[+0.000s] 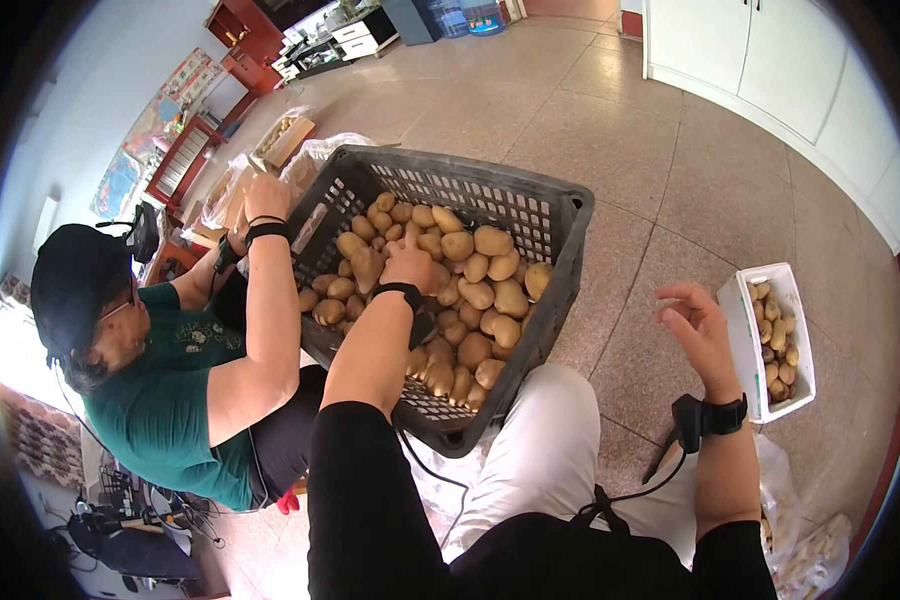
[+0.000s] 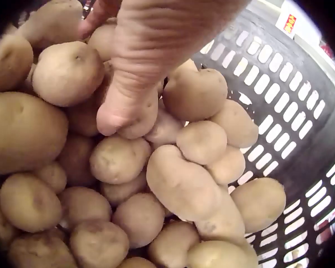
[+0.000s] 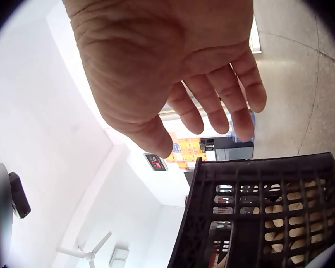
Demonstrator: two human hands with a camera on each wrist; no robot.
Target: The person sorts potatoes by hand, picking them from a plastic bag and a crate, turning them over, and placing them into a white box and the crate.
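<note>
Many potatoes (image 1: 475,295) fill much of a black slatted crate (image 1: 570,235) in the head view. Down among them is my left hand (image 1: 413,268); in the left wrist view the hand (image 2: 151,67) has its thumb against a potato (image 2: 142,120), its fingers mostly hidden. My right hand (image 1: 698,335) hangs in the air between the crate and a white box (image 1: 805,375) of smaller potatoes. In the right wrist view that hand (image 3: 173,72) shows a bare palm with relaxed, spread fingers, touching nothing.
Another person (image 1: 170,370) in a green top sits left of the crate, arms raised near plastic bags and a cardboard box (image 1: 288,142). Clear plastic bags (image 1: 805,530) lie at the lower right. White cabinets (image 1: 770,60) line the upper right; tiled floor (image 1: 610,140) lies beyond the crate.
</note>
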